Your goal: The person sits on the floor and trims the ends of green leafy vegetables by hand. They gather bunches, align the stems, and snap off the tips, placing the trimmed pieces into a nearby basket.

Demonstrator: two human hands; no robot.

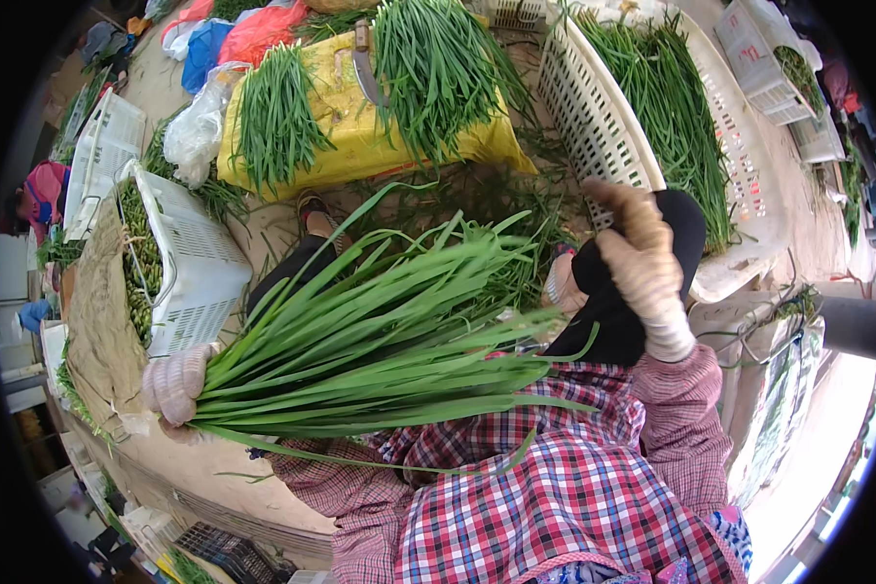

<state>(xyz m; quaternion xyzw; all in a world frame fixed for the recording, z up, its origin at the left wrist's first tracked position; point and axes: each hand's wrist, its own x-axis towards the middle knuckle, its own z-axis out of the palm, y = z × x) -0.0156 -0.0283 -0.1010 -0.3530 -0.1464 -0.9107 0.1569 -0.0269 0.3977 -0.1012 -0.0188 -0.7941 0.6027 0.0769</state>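
A large bunch of Chinese chives (379,336) lies sideways across my lap. My left hand (179,387), in a pale knitted glove, grips it at the stem end, and the loose green leaves fan out to the right. Above my right knee is my right hand (639,255), in a stained glove and blurred by motion. It holds nothing, its thumb apart from the fingers. Before me, a yellow-covered block (343,95) bears a smaller chive bunch (277,117) and a bigger chive pile (438,73). Between these two rests a curved sickle knife (367,69) with a wooden handle.
At right stands a white slotted plastic crate (598,102) filled with chives (664,117). Another white crate (197,263), at left, holds packed green stems (140,263) beside brown sacking (102,314). Cut leaves (511,270) litter the ground by my feet. Plastic bags (204,124) lie beyond.
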